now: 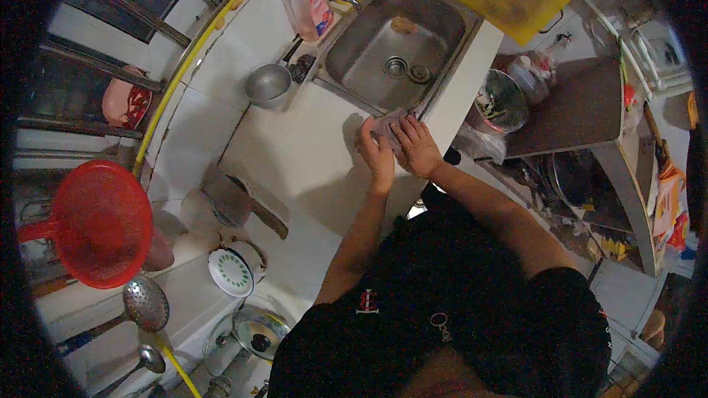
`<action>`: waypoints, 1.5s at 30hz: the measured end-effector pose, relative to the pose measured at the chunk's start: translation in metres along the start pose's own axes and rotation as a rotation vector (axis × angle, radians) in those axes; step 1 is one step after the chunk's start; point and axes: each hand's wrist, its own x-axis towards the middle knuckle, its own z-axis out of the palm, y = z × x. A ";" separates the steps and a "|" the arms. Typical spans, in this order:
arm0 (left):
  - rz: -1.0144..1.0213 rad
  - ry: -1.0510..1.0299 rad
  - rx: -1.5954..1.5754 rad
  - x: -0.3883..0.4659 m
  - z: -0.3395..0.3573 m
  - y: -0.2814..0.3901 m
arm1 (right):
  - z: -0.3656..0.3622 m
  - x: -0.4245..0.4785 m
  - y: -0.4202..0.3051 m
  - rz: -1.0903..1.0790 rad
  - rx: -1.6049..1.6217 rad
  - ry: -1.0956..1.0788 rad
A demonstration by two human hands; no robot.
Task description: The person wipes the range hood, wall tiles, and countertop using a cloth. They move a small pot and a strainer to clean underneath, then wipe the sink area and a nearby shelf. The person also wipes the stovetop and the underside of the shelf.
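Note:
A greyish-purple cloth (389, 121) lies bunched on the white countertop (298, 143), at the near rim of the steel sink (365, 61). My right hand (416, 145) rests palm down over it, the fingers bent onto the fabric. From the other side my left hand (377, 153) holds the cloth's edge, its thumb towards the right hand. Part of the cloth is hidden under both hands. The sink holds a drain strainer (418, 72) beside the drain (395, 67) and a brownish piece (404, 25), too blurred to name.
Left of the sink stand a small steel pot (269, 84) and a pump bottle (310, 11). A cleaver (260, 207) is at the counter's left end. A red plastic strainer (102, 224) hangs at the left. A shelf (569, 110) with a pot (502, 102) stands right of the counter.

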 end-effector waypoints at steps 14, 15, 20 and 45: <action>0.006 -0.366 0.240 0.015 -0.018 0.003 | -0.021 0.019 0.134 -0.009 -0.146 -0.002; -0.010 -0.367 0.245 0.017 -0.018 0.002 | -0.024 0.022 0.142 0.010 -0.155 0.025; 0.220 -0.316 0.376 0.032 0.017 -0.006 | 0.016 0.019 0.111 0.178 0.110 0.269; 0.264 -0.645 0.764 0.022 0.101 0.002 | -0.014 0.169 0.422 0.183 -0.287 0.531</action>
